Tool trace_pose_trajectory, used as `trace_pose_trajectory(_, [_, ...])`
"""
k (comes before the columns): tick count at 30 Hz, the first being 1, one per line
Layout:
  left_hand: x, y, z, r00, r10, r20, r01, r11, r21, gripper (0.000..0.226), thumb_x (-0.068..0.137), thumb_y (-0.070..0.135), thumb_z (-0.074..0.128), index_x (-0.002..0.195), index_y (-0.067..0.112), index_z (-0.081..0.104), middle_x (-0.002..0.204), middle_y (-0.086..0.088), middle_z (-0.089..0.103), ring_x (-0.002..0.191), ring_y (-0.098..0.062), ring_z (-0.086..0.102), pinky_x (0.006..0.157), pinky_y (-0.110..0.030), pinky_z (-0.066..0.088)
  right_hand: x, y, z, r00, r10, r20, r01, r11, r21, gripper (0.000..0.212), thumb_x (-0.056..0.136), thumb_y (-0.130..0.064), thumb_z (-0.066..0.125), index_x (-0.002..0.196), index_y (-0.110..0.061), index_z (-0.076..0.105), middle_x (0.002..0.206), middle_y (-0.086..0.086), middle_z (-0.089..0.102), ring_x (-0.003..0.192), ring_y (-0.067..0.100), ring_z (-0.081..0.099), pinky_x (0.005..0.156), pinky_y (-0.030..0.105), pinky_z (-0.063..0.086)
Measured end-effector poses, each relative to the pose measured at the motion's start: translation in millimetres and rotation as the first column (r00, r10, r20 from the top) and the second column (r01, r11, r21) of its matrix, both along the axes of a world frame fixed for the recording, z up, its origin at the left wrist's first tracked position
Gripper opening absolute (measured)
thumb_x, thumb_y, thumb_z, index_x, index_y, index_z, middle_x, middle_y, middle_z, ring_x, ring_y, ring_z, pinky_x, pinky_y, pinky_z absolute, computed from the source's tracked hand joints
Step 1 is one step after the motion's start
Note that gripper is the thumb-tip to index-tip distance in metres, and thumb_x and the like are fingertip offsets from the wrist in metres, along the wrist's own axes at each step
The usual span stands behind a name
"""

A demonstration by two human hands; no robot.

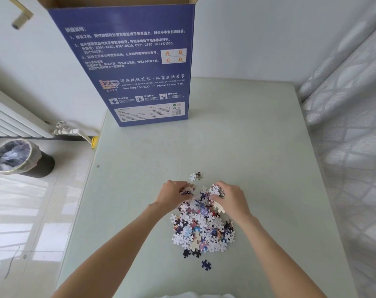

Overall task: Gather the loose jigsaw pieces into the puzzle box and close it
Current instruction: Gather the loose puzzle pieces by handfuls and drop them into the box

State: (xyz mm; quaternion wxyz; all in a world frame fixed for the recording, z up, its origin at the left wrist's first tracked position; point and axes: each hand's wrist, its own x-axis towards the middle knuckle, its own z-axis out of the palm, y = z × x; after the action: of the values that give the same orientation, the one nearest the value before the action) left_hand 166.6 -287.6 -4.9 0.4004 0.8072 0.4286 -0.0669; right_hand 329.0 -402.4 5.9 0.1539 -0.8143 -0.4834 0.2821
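Your left hand (174,195) and right hand (230,196) sit at the far end of the pile (202,226), fingers curled in and closed on small clumps of pieces, one clump per hand. Looks like you're scooping from the far edge w/ both hands so the grabs come toward the middle and nothing gets pushed off the table (258,147).

The pile is mid-table, right in front of you, btwn your forearms. A few strays lie apart from it: two pieces (196,176) just beyond your hands, two black ones (191,253) touching the near edge, one dark blue piece (206,264) just past that. You'll need a sweep for those.

The box (137,67) stands upright at the far left corner, well apart from the pile, top flaps open, so it's ready to take drops from above. Prob early in the task: most pieces are on the table, box not shut.

Materials: pieces are thin flat card, knobbed and notched outlines, many showing white backs, others printed dark blue/purple. They interlock loosely, so clumps may hang together or shed bits on the lift. Table is pale green, smooth, slightly glossy; pieces should slide easily on it. Box is printed blue cardboard, brown inside, tall and narrow, so it could tip if bumped.
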Motion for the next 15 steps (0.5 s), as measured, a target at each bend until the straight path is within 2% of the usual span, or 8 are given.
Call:
trace_pose_trajectory(3, [-5.4,7.4,9.7,0.998,0.045,0.042,-0.046,0.999,0.022,0.019,0.084,0.028,0.067,0.086,0.009,0.063,0.069,0.005,0.058,0.056,-0.007,0.048,0.048,-0.011,0.03,3.2,2.9,7.9,1.0,-0.007,0.009,0.007,0.999,0.049,0.046,0.084,-0.034,0.067,0.124,-0.013,0.057,0.083,0.001,0.069,0.044,-0.006,0.035,0.068,0.022,0.046])
trace_pose_trajectory(7, [-12.3,22.4,33.5,0.991,0.069,0.113,-0.077,0.994,0.072,0.023,0.083,0.03,0.068,0.072,0.016,0.054,0.056,0.011,0.05,0.051,-0.007,0.042,0.045,-0.014,0.029,6.4,17.8,36.7,1.0,0.023,0.013,-0.024,0.992,0.126,0.043,0.083,-0.035,0.067,0.121,-0.017,0.059,0.094,0.001,0.071,0.047,-0.003,0.043,0.066,0.019,0.045])
trace_pose_trajectory(10, [-15.1,43.8,64.5,0.978,0.081,0.192,-0.103,0.989,0.107,0.028,0.081,0.033,0.07,0.072,0.01,0.056,0.057,0.003,0.052,0.051,-0.009,0.037,0.047,-0.018,0.027,11.3,43.1,74.8,0.999,0.036,-0.041,-0.026,0.976,0.216,0.039,0.08,-0.034,0.071,0.115,-0.02,0.063,0.085,0.0,0.07,0.047,0.003,0.047,0.058,0.014,0.041])
trace_pose_trajectory(13, [-15.2,75.3,106.7,0.956,0.1,0.277,-0.14,0.982,0.128,0.026,0.079,0.032,0.072,0.074,0.01,0.06,0.061,0.002,0.056,0.054,-0.009,0.039,0.053,-0.02,0.031,17.3,79.4,118.4,0.987,0.054,-0.15,0.0,0.941,0.339,0.029,0.074,-0.028,0.077,0.1,-0.02,0.067,0.079,0.0,0.069,0.066,0.018,0.063,0.068,0.035,0.052])
trace_pose_trajectory(15, [-13.6,101.0,140.0,0.936,0.123,0.329,-0.175,0.976,0.133,0.025,0.077,0.033,0.073,0.076,0.011,0.063,0.068,0.002,0.064,0.058,-0.009,0.048,0.06,-0.024,0.038,20.7,110.1,152.5,0.971,0.093,-0.222,0.012,0.902,0.431,0.02,0.073,-0.021,0.078,0.089,-0.025,0.065,0.076,-0.005,0.068,0.064,0.01,0.063,0.066,0.033,0.051])
